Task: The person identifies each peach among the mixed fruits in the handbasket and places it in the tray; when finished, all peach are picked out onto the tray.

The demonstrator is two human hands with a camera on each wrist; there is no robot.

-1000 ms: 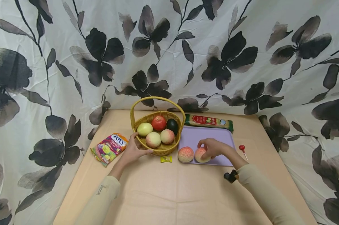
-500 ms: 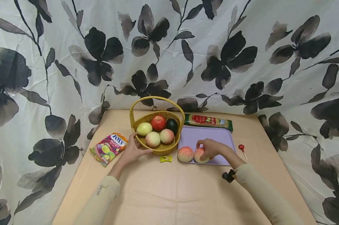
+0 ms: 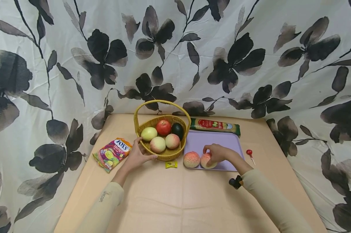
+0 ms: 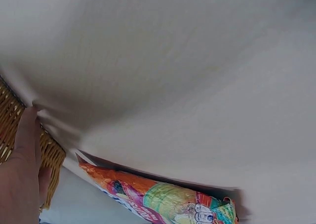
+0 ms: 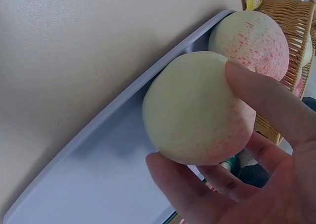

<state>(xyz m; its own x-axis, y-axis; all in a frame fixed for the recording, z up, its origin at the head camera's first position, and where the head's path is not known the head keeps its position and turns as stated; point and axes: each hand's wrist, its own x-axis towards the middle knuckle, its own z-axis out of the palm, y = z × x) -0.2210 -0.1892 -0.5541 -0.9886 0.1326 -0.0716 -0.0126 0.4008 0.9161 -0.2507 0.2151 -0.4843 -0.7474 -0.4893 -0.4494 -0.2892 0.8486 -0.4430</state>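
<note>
My right hand [image 3: 217, 152] grips a pink-and-cream peach [image 5: 195, 110] at the front of the lilac tray [image 3: 222, 139]. In the right wrist view the thumb lies on one side of the peach and the fingers curl round the other. A second peach [image 3: 191, 159] sits on the tray just left of it. My left hand [image 3: 137, 157] rests against the outside of the yellow wicker basket [image 3: 166, 157], fingers extended along its left side and thumb toward its front. Inside the basket lie a pale yellow-green fruit [image 3: 149, 133], a red fruit [image 3: 164, 127], a dark oval fruit [image 3: 177, 130] and two peaches [image 3: 158, 144].
A colourful candy bag [image 3: 113, 154] lies left of the basket. One small yellow-wrapped sweet [image 3: 171, 164] is in front of it. Behind the tray is a long green-and-red packet [image 3: 216, 125]. To the tray's right lies a red lollipop [image 3: 249, 153]. The basket's handle [image 3: 163, 102] arches upright.
Almost nothing differs. The whole head view has shifted slightly; the right hand stays on the same peach and the left hand stays against the basket.
</note>
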